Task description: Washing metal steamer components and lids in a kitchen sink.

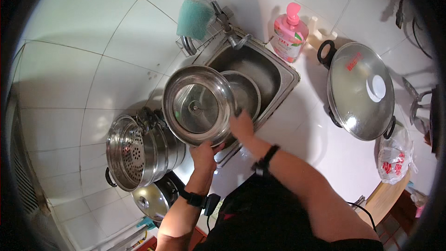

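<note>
My left hand (203,155) grips the lower rim of a round steel lid with a glass centre (198,138). A screw shows in the middle of the glass, so the lid's inner side appears to face me. At the lid's right edge is my right hand (242,127), blurred, with its fingers curled by the rim. A small dark thing (238,112) shows at those fingers; I cannot tell what it is. Behind the lid, a round metal basin (252,92) is partly hidden inside the steel sink (268,64).
A faucet (230,33) and a green sponge (195,19) are at the sink's back. A pink pump bottle (291,35) stands right of it. Farther right are a lidded wok (359,94) and a plastic bag (393,160). A stacked steamer (153,153) and lidded pot (150,200) stand left.
</note>
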`<action>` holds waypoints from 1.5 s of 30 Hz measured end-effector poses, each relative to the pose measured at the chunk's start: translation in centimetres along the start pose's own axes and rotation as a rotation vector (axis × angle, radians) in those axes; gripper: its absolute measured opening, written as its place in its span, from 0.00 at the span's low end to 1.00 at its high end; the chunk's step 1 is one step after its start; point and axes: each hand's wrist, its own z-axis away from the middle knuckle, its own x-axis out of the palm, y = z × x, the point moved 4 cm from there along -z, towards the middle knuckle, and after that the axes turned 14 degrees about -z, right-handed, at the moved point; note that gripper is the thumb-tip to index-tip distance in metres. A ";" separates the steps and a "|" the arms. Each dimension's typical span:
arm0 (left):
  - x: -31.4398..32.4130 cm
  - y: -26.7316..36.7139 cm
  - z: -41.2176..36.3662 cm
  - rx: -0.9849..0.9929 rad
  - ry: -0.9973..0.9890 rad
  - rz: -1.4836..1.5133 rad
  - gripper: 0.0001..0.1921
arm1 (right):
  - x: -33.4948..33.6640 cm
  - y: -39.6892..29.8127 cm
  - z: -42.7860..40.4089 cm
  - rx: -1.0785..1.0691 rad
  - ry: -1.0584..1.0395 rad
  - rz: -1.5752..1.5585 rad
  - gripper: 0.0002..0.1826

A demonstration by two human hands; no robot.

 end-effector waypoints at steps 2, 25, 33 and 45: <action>0.2 0.9 0.6 0.015 -0.105 -0.031 0.23 | -1.1 -1.8 -2.8 -0.046 -0.066 -0.033 0.29; -2.3 5.6 0.0 -0.044 -0.198 -0.297 0.20 | -2.8 -4.9 -0.4 0.087 -0.201 -0.077 0.23; -2.8 6.2 -0.8 -0.015 -0.100 -0.469 0.22 | -3.6 0.6 -1.7 -0.143 -0.014 -0.162 0.24; 1.2 -3.0 0.6 -0.021 -0.175 0.163 0.21 | -3.3 -0.4 1.5 -0.126 0.144 -0.182 0.23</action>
